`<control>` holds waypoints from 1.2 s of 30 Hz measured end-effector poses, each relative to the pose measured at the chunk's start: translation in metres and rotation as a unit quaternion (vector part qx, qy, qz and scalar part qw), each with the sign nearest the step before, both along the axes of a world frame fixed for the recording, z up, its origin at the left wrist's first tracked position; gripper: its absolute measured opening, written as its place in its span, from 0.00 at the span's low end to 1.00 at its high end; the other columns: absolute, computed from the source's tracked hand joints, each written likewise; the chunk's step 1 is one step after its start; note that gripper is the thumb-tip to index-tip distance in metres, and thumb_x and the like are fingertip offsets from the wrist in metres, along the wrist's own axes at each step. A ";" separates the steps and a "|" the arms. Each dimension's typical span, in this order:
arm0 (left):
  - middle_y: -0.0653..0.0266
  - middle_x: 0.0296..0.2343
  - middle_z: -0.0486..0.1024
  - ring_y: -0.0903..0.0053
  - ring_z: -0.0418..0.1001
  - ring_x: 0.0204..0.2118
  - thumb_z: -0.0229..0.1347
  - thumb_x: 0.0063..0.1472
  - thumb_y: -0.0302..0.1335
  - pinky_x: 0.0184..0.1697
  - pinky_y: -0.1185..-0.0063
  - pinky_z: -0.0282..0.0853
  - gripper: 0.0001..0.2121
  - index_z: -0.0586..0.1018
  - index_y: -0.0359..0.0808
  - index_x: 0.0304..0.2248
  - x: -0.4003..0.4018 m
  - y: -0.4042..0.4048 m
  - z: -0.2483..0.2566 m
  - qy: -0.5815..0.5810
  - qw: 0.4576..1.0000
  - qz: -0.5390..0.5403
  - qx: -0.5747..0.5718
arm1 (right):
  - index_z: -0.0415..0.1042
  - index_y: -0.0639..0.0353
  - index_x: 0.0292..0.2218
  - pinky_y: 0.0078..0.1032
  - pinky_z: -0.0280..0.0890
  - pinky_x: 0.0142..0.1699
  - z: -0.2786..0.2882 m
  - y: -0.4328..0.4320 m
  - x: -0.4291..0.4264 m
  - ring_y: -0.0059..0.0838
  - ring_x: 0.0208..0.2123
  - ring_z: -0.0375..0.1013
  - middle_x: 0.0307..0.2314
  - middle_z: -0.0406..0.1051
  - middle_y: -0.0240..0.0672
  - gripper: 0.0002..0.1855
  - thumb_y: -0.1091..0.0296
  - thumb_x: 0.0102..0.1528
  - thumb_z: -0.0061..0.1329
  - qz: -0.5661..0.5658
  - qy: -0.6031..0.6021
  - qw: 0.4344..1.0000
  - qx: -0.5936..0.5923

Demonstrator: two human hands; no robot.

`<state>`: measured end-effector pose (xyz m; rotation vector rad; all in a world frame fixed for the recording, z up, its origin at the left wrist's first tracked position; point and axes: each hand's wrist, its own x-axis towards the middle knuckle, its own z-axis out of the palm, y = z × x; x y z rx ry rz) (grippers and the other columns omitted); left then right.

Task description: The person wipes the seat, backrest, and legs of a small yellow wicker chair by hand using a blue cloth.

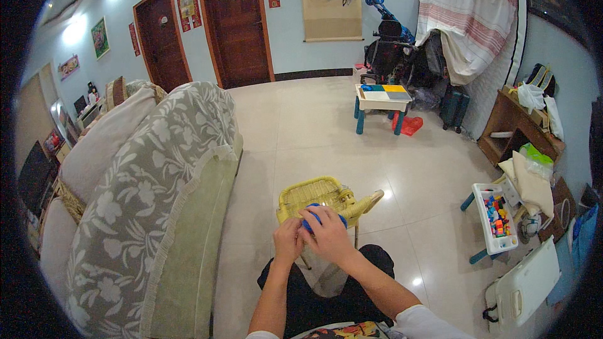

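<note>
My right hand [327, 235] curls over a small blue object [312, 219], which shows between and beyond the fingers. Its kind cannot be told, since the hand hides most of it. My left hand [288, 240] is bent close against the object's left side, fingertips meeting those of the right hand. Whether it grips the object too is hidden. Both hands are above the near edge of a small yellow woven chair [311, 194], whose armrest juts out to the right. My knees in black trousers [379, 259] are on either side below the hands.
A sofa with a grey floral cover [141, 188] runs along the left. At right are a white play table with toy bricks [478, 207], a cream lidded box [527, 287] and a wooden shelf [492, 122]. Farther off stands another small play table [377, 103] on the tiled floor [320, 141].
</note>
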<state>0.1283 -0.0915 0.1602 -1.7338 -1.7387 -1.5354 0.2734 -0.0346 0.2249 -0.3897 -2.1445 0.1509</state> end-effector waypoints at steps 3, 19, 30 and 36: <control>0.56 0.28 0.78 0.58 0.77 0.30 0.57 0.62 0.31 0.32 0.68 0.71 0.08 0.81 0.35 0.35 -0.003 0.002 0.000 0.018 1.000 -0.010 -0.007 | 0.75 0.60 0.39 0.40 0.69 0.50 -0.003 0.019 0.013 0.46 0.43 0.74 0.41 0.74 0.41 0.11 0.72 0.52 0.56 -0.024 -0.012 1.000 -0.007; 0.57 0.28 0.77 0.59 0.76 0.31 0.57 0.62 0.32 0.32 0.68 0.70 0.08 0.80 0.35 0.34 0.003 0.003 0.002 0.013 1.000 -0.004 -0.007 | 0.79 0.52 0.41 0.42 0.67 0.52 0.011 0.021 0.028 0.48 0.48 0.70 0.45 0.72 0.40 0.17 0.60 0.49 0.62 -0.016 -0.068 0.997 0.029; 0.56 0.28 0.78 0.58 0.77 0.32 0.57 0.62 0.30 0.34 0.66 0.71 0.07 0.80 0.35 0.34 0.003 0.001 0.003 0.007 1.000 -0.014 -0.006 | 0.74 0.55 0.45 0.43 0.67 0.52 -0.003 0.053 0.044 0.47 0.46 0.72 0.42 0.73 0.43 0.18 0.70 0.50 0.56 -0.109 -0.037 0.993 0.015; 0.55 0.29 0.77 0.57 0.76 0.33 0.57 0.61 0.30 0.34 0.66 0.71 0.08 0.79 0.34 0.36 0.003 0.000 -0.001 0.010 0.999 0.014 -0.042 | 0.74 0.58 0.45 0.40 0.68 0.50 -0.005 0.007 -0.004 0.47 0.43 0.72 0.41 0.73 0.42 0.20 0.71 0.49 0.59 0.008 -0.006 1.000 0.008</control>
